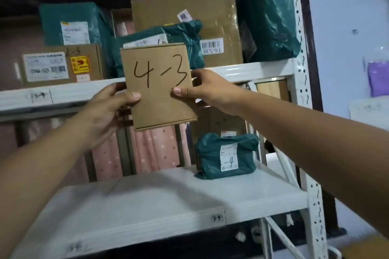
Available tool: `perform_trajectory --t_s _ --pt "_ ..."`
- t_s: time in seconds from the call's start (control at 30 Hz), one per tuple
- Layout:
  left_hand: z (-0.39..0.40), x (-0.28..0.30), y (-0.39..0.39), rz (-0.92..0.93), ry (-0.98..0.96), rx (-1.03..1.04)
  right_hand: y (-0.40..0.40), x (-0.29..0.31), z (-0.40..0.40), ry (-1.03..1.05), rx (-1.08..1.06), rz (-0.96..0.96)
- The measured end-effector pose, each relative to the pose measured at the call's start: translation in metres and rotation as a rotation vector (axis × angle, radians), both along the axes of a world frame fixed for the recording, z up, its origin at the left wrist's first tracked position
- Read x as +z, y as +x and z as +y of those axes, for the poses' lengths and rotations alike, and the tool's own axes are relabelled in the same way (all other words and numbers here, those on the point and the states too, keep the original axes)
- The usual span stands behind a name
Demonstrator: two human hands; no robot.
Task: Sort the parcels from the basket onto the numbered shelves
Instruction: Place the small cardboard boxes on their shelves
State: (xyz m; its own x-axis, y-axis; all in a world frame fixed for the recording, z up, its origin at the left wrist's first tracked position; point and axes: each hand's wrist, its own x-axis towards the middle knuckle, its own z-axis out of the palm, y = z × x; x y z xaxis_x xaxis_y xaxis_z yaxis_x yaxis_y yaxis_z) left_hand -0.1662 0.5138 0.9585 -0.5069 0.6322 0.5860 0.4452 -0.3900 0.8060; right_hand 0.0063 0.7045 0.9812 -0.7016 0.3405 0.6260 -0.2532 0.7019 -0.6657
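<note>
- Step in hand: reading the mark on one parcel before shelving it. The flat cardboard box [157, 86] is held upright in mid-air at the centre of the view, in front of the upper shelf [242, 70] edge and touching neither shelf.
- Left hand [105, 115] grips the box's 8 o'clock edge, thumb on the face, the other fingers curled behind.
- Right hand [208, 88] pinches the 3 o'clock edge, thumb on the face.
- Writing on the box: "4-3", by hand in dark marker.
- Upper shelf edge tag at 9 o'clock reads roughly "2-3"; lower shelf [147, 206] tags at 5 and 7 o'clock are too blurred to read with certainty.
- Green poly parcel [226, 156] on the lower shelf at 4 o'clock shows "-4".
- Large carton [189, 12] at 1 o'clock carries a barcode label "16-538", upside down.
- Next move, as judged: no visible tag matches "4-3"; the box probably belongs on a lower tier, out of view.
</note>
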Motion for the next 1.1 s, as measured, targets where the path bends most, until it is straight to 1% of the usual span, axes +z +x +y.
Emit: perform_trajectory --t_s 0.07,0.23,0.37,0.5,0.63,0.83,1.0,1.1 --pt "0.012 -0.013 0.006 0.013 -0.054 0.013 0.008 -0.015 0.013 0.01 -0.027 -0.005" --pt "0.041 -0.052 0.014 -0.032 -0.18 0.053 0.017 -0.062 0.053 -0.005 -0.059 -0.089" --pt "0.066 -0.08 0.013 -0.107 -0.229 0.075 0.014 -0.092 0.081 -0.088 0.01 -0.127" --pt "0.08 -0.099 0.019 -0.14 -0.269 0.115 0.007 -0.114 0.103 -0.112 0.039 -0.154" --pt "0.078 -0.117 0.021 -0.125 -0.316 0.143 0.004 -0.137 0.11 -0.086 0.046 -0.175" --pt "0.06 -0.158 0.029 -0.16 -0.385 0.197 -0.007 -0.182 0.109 -0.131 0.118 -0.217" --pt "0.054 -0.173 0.034 -0.195 -0.397 0.222 -0.014 -0.201 0.107 -0.184 0.156 -0.199" --pt "0.051 -0.18 0.035 -0.205 -0.389 0.242 -0.017 -0.209 0.108 -0.197 0.16 -0.223"
